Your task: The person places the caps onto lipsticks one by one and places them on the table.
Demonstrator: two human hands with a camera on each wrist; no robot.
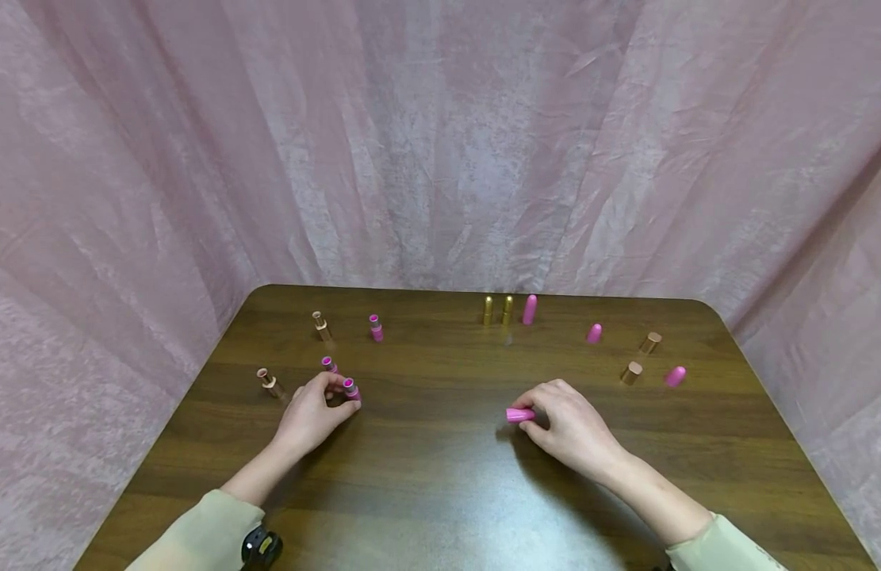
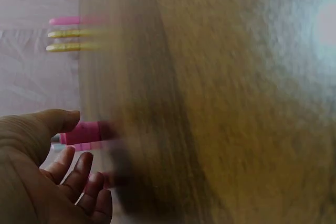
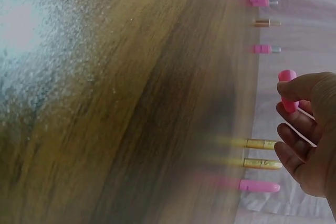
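Left hand [image 1: 313, 414] pinches a pink, silver-necked lipstick tube [image 1: 352, 391] standing on the brown wooden table [image 1: 440, 484], fingers bent. Right hand [image 1: 570, 425] pinches a pink round-ended cap [image 1: 519, 415] sideways; a loose pinch could drop it. Left fingers could bump the second pink tube [image 1: 329, 365] close behind, tipping it.

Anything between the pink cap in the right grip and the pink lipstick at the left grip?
Just bare tabletop between the pink cap in the right grip and the pink lipstick at the left grip; the head view shows it.
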